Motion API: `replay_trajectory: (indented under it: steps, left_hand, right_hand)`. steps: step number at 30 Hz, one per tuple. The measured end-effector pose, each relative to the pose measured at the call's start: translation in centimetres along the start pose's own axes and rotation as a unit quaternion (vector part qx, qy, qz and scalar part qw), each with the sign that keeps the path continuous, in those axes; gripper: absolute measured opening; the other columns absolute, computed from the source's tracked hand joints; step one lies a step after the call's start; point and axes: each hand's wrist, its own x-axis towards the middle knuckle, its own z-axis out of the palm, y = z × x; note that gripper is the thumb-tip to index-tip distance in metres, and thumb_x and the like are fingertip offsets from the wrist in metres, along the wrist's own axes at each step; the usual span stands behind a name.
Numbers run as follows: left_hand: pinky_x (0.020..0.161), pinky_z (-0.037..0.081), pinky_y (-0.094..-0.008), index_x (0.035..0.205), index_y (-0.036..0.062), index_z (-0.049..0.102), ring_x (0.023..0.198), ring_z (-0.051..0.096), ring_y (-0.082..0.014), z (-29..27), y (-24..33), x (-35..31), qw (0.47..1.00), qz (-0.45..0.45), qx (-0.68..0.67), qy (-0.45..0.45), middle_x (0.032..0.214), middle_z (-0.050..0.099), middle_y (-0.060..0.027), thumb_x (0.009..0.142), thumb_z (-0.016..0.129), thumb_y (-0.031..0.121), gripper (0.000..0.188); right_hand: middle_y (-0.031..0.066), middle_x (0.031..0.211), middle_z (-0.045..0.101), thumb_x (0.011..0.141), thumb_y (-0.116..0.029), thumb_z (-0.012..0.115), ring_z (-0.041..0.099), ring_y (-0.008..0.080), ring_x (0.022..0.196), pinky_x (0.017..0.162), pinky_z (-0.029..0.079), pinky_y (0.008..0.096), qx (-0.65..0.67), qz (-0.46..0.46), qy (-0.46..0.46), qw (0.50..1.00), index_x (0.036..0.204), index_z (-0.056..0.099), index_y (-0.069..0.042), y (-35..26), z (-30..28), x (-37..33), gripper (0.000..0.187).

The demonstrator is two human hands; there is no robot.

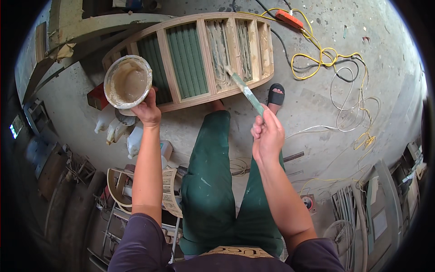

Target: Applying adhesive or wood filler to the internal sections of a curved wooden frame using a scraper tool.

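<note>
a: where is each hand working right now?

b: the left hand (147, 109) is gripping, from underneath, a round white plastic bowl (128, 82), fingers clamped on its lower rim, holding it up at ten o'clock of the view. the right hand (267, 136) is closing tight around the end of a long, flat green-stained wooden spreading stick (247, 93), whose tip is touching the curved pale plywood frame with green slatted panels (199, 54) lying on the concrete floor (317, 104) at twelve o'clock.

a: what is the bowl carrying?

b: a thick beige paste is sitting in it, smeared up the walls; it is looking partly filled, not brimming. the bowl is tilting slightly toward the person.

a: and the frame's compartments?

b: the two at the left are showing clean green slats. the ones at the right, where the stick is landing, are looking coated in pale paste.

a: how is this step best handled, in your judgement?

b: i am judging that the stick should be running along the slat grooves, not across, with light pressure so the paste is filling evenly. keeping the bowl level and near the frame is reducing drips.

a: anything else nearby?

b: yellow and white cables (335, 68) are trailing at two o'clock, well apart from the frame. white plastic bottles (120, 129) are standing at nine o'clock, just beside the left forearm.
</note>
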Motion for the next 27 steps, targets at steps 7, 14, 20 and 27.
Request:
replay_trajectory:
  steps: [7, 14, 20, 27]
  left_hand:
    - [0.077, 0.054, -0.0311, 0.134, -0.0016, 0.054, 0.084, 0.064, -0.0189, 0.1, -0.3, 0.0, 1.0, -0.015, -0.012, 0.021, 0.122, 0.066, -0.0169, 0.101, 0.062, 0.017, 0.039]
    - [0.077, 0.054, -0.0316, 0.137, -0.0011, 0.052, 0.085, 0.064, -0.0191, -0.2, -0.7, -0.5, 1.0, 0.002, 0.006, -0.01, 0.123, 0.066, -0.0174, 0.101, 0.062, 0.016, 0.041]
    - [0.104, 0.05, -0.0387, 0.138, -0.0019, 0.054, 0.126, 0.059, -0.0285, -1.5, -1.6, -1.0, 0.998, -0.056, -0.031, -0.007, 0.138, 0.058, -0.0159, 0.09, 0.067, -0.003, 0.05]
    - [0.112, 0.043, -0.0405, 0.139, -0.001, 0.056, 0.131, 0.057, -0.0309, -2.2, -2.1, -1.2, 0.997, -0.027, 0.063, -0.042, 0.142, 0.057, -0.0158, 0.087, 0.068, -0.003, 0.053]
  right_hand:
    - [0.0003, 0.081, 0.053, 0.109, -0.022, 0.05, 0.045, 0.0073, 0.066, 0.057, 0.034, 0.0235, 0.079, -0.02, -0.068, 0.994, 0.137, 0.056, 0.004, -1.6, 1.4, 0.0, 0.038]
    - [0.0007, 0.079, 0.056, 0.108, -0.019, 0.052, 0.047, 0.0079, 0.063, 0.055, 0.035, 0.0247, -0.005, 0.019, 0.05, 0.999, 0.133, 0.059, 0.003, 0.3, 1.0, -2.8, 0.034]
    - [-0.0001, 0.081, 0.054, 0.109, -0.019, 0.051, 0.046, 0.0081, 0.067, 0.06, 0.035, 0.0251, 0.053, -0.003, 0.009, 0.999, 0.134, 0.058, 0.003, 0.1, 3.5, 0.6, 0.034]
    - [0.0, 0.083, 0.051, 0.109, -0.02, 0.053, 0.045, 0.0091, 0.068, 0.06, 0.037, 0.0252, 0.091, -0.016, -0.098, 0.991, 0.126, 0.057, -0.001, -1.2, 7.2, 5.8, 0.026]
